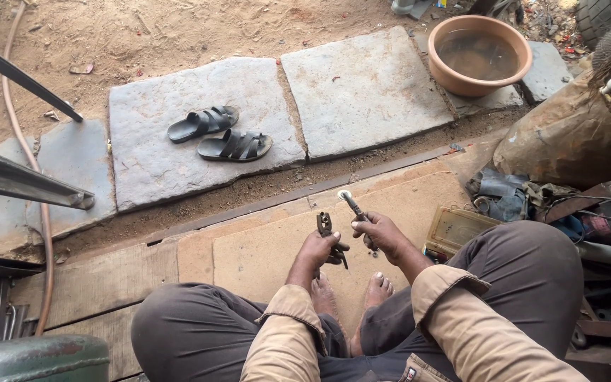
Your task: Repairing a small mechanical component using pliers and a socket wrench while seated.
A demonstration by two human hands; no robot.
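Observation:
I sit cross-legged on a worn board floor [263, 247], bare feet below my hands. My left hand [319, 249] is closed around the handles of dark pliers [324, 225], whose jaws point away from me. My right hand [380, 232] grips a slim metal rod-like part [353, 206] with a small pale round end at its far tip. The two hands are close together, a little apart, above the floor in front of my feet.
A pair of black sandals [219, 134] lies on grey stone slabs [362, 85]. A brown basin of water [479, 55] stands far right. A small tray box [457, 228] and cloth clutter sit by my right knee. A chair frame [15, 170] and hose [37, 205] are left.

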